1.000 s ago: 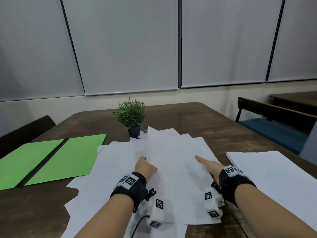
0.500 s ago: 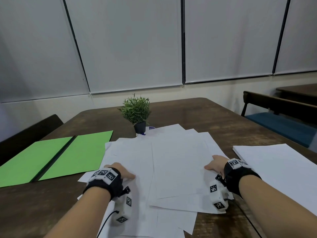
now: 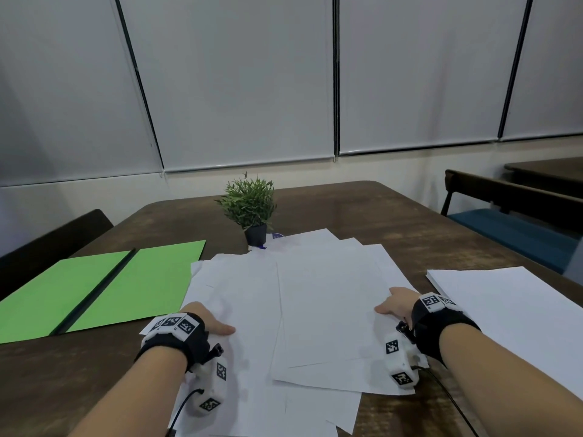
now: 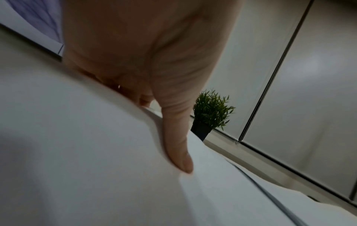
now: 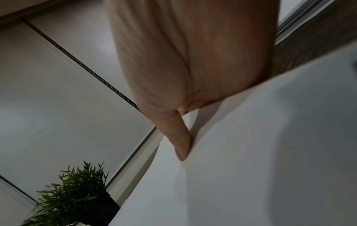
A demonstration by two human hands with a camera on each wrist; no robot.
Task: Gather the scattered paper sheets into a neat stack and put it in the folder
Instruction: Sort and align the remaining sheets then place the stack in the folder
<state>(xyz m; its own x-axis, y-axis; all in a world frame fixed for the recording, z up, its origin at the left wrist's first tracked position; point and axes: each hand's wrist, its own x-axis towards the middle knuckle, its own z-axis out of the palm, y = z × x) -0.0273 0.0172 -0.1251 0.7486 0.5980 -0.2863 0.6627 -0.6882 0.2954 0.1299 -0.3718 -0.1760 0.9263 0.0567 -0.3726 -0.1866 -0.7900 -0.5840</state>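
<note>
Several white paper sheets lie fanned and overlapping in the middle of the brown table. My left hand grips the pile's left edge. Its thumb lies on top of the sheets and its fingers are tucked under the lifted edge. My right hand grips the right edge the same way, thumb on the paper and fingers hidden beneath. The green folder lies open and flat, left of the pile.
A small potted plant stands just behind the sheets. A separate neat white stack of paper lies at the right near the table edge. A dark chair back is at the left, and a blue-seated chair at the right.
Both hands slid from the middle of the pile outward to its left and right edges and took hold there. The sheets have drawn closer together.
</note>
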